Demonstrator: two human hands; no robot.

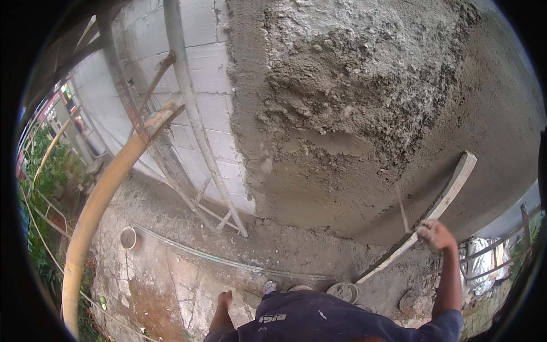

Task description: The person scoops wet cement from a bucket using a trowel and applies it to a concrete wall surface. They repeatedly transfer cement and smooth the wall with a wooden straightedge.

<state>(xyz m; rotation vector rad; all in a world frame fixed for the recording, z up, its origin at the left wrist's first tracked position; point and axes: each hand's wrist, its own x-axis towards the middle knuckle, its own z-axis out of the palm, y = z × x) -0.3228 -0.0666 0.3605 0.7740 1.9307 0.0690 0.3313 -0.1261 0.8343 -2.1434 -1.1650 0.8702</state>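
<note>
My right hand (436,235) is closed round a long, pale straightedge board (456,181), holding it near its middle. The board leans diagonally in front of the plastered wall (319,188); its upper end is to the right and its lower end is down by a bucket (343,292). Wet grey mortar covers the lower wall smoothly, while the patch higher up is rough and lumpy. My left hand (226,297) hangs low over the ground, away from the wall. Its fingers are too small and foreshortened to make out, and nothing is visible in it.
A metal scaffold frame (191,102) stands at the left against white block wall (205,68), with a thick yellowish pole (108,182) running beside it. A small bucket (130,238) and long thin pipes (211,257) lie on the cracked ground. White sacks (484,262) are at the right.
</note>
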